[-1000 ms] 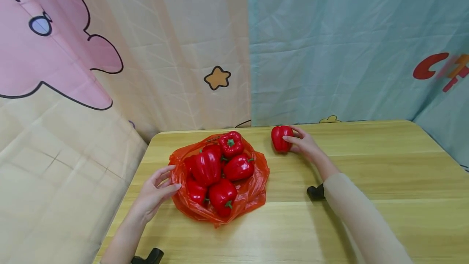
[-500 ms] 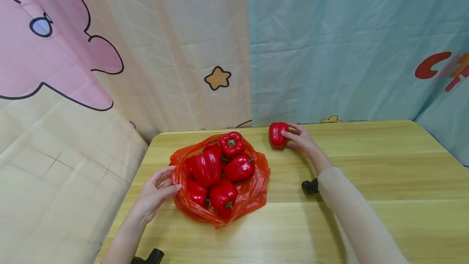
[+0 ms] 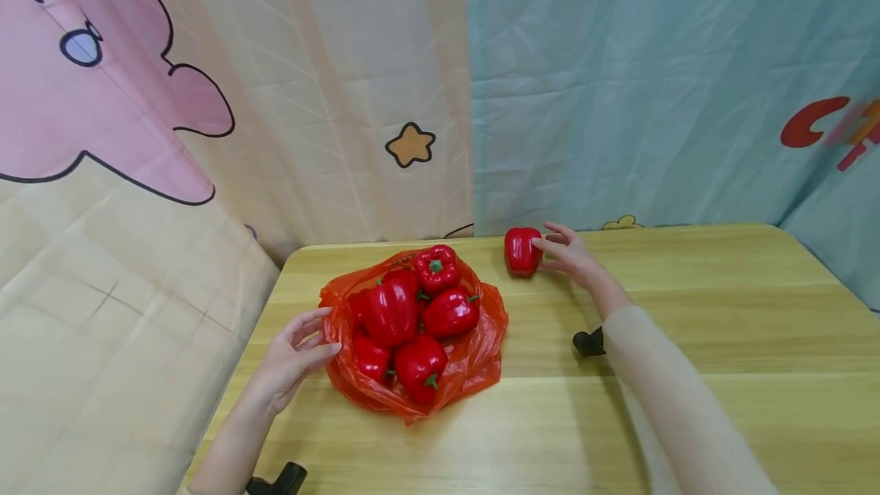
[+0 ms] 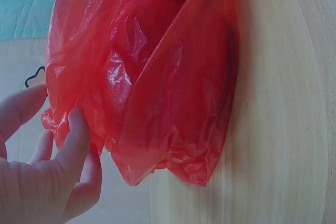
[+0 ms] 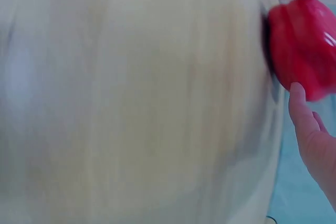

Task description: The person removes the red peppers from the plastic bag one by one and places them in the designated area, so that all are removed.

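A lone red bell pepper (image 3: 523, 252) stands upright near the table's back edge. Beside its right side is my right hand (image 3: 572, 257), fingers spread and not wrapped around it; in the right wrist view the thumb tip (image 5: 297, 88) meets or nearly meets the pepper's skin. To the left lies an open red plastic bag (image 3: 481, 357) filled with several red bell peppers (image 3: 389, 315) with green stems. My left hand (image 3: 292, 361) is at the bag's left rim, fingers loosely bent. The left wrist view shows the thumb (image 4: 79, 129) against or very close to the plastic, without a visible pinch.
The wooden table (image 3: 722, 312) reaches to curtains (image 3: 619, 98) that hang right behind its back edge. Black wrist-worn parts show under the right forearm (image 3: 589, 342) and beside the left forearm (image 3: 278, 480).
The lone pepper has shifted slightly back and left with my right hand. Since then the right fingers have loosened and moved a little to the right. My left hand stays at the bag.
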A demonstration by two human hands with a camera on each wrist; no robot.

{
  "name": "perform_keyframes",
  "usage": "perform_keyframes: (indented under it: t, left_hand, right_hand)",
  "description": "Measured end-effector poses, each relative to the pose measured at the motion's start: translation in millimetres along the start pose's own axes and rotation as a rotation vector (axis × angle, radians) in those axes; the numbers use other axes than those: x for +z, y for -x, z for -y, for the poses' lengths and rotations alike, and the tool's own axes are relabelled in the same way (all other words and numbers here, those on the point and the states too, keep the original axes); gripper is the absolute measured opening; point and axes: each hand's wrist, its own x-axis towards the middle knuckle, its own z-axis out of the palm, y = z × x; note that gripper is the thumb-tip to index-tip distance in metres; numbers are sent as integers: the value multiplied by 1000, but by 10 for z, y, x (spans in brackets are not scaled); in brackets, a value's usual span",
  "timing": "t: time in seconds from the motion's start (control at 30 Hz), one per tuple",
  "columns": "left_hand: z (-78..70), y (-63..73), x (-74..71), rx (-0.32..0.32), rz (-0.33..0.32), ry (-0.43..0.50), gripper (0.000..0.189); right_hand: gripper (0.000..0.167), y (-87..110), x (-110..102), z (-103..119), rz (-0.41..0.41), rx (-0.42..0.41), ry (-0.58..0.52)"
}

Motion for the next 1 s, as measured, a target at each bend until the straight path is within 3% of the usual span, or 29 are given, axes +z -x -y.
perform_keyframes:
  t: [0.23, 0.43, 1.0]
  left_hand:
    - [19, 25, -13, -6, 4, -16, 62]
    - [1, 7, 2, -9, 8, -17, 62]
    - [-9, 0, 13, -7, 9, -4, 60]
  right_hand:
    - [69, 86, -118, 169, 19, -60, 27]
    - [69, 143, -71, 326, 52, -91, 66]
    - [60, 443, 617, 684, 338, -140, 65]
